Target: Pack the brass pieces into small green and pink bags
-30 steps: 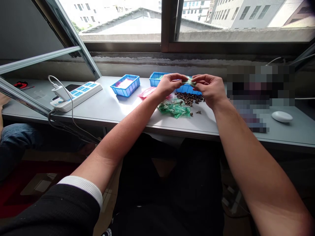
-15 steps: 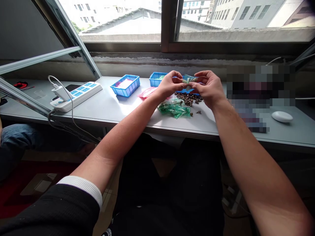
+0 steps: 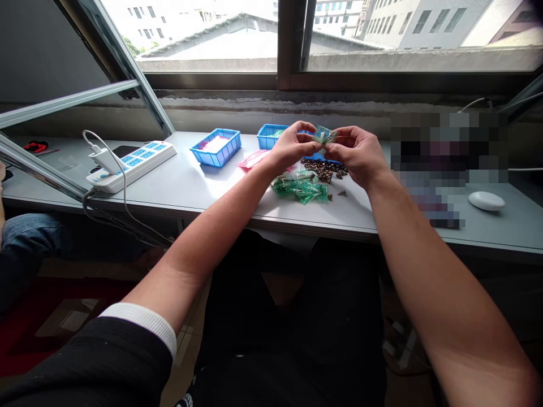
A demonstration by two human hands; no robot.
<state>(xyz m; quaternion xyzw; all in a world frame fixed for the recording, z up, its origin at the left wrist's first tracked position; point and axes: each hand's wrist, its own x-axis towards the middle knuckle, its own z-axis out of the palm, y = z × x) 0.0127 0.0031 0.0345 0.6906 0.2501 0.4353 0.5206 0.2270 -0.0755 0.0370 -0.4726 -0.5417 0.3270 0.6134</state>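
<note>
My left hand (image 3: 292, 146) and my right hand (image 3: 354, 154) are raised over the grey table (image 3: 190, 186), and both pinch one small green plastic bag (image 3: 323, 135) between fingertips. Just below them lies a pile of small dark brown metal pieces (image 3: 324, 168). A heap of green bags (image 3: 300, 189) sits in front of that pile, nearer me. Behind my hands stands a blue tray (image 3: 270, 135), partly hidden by them.
A second blue tray (image 3: 216, 147) with pale contents stands left of a pink bag (image 3: 253, 160). A white power strip (image 3: 131, 163) with a plugged charger lies at the left. A white mouse (image 3: 486, 201) rests at the right. Another person's knee (image 3: 25, 237) shows at the left edge.
My hands turned the small green bag between the fingertips and lifted it slightly; my right fingers shifted their pinch on it. Nothing on the table moved.
</note>
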